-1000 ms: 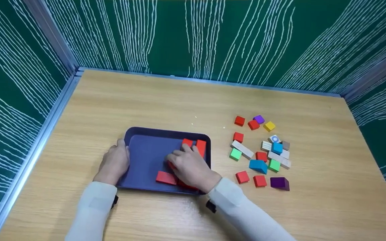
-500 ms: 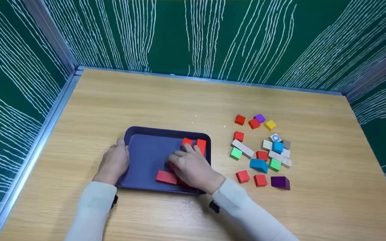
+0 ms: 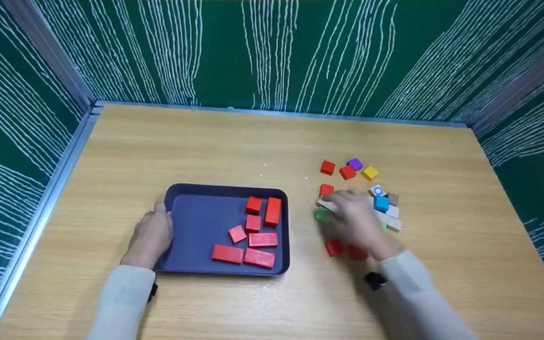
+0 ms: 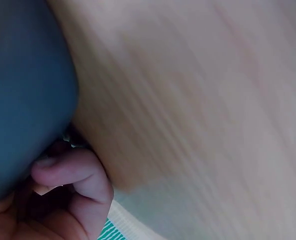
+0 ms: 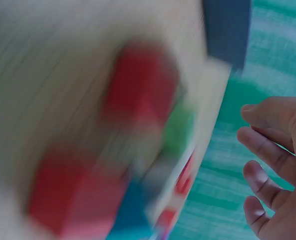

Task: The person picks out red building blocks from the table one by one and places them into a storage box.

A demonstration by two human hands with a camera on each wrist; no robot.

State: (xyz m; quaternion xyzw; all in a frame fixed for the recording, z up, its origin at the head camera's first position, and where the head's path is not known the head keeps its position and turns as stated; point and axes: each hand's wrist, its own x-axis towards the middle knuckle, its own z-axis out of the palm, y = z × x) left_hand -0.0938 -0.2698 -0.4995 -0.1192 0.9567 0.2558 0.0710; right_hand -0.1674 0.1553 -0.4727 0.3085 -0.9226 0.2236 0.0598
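A dark blue tray (image 3: 196, 222) lies on the table, several red blocks (image 3: 263, 240) in its right half. At its left edge, my left hand (image 3: 151, 236) grips the rim; the left wrist view shows the thumb (image 4: 70, 170) curled against the tray wall (image 4: 33, 90). To the right of the tray, my right hand (image 3: 357, 219) hovers, blurred, over the loose blocks. In the right wrist view its fingers are spread and hold nothing. Two red cubes (image 3: 334, 248) and a green block (image 3: 321, 214) show beside it; a blue block (image 5: 133, 215) is hidden from the head view.
Beyond the right hand lie two red cubes (image 3: 327, 167), a purple block (image 3: 355, 164) and a yellow cube (image 3: 370, 173). A blue cube (image 3: 381, 203) sits among pale wooden blocks (image 3: 393, 224). Green walls with white streaks enclose the table.
My right hand has left the red blocks in the tray and moved right, over the loose blocks. The left hand stays on the tray's rim. The head view has shifted slightly.
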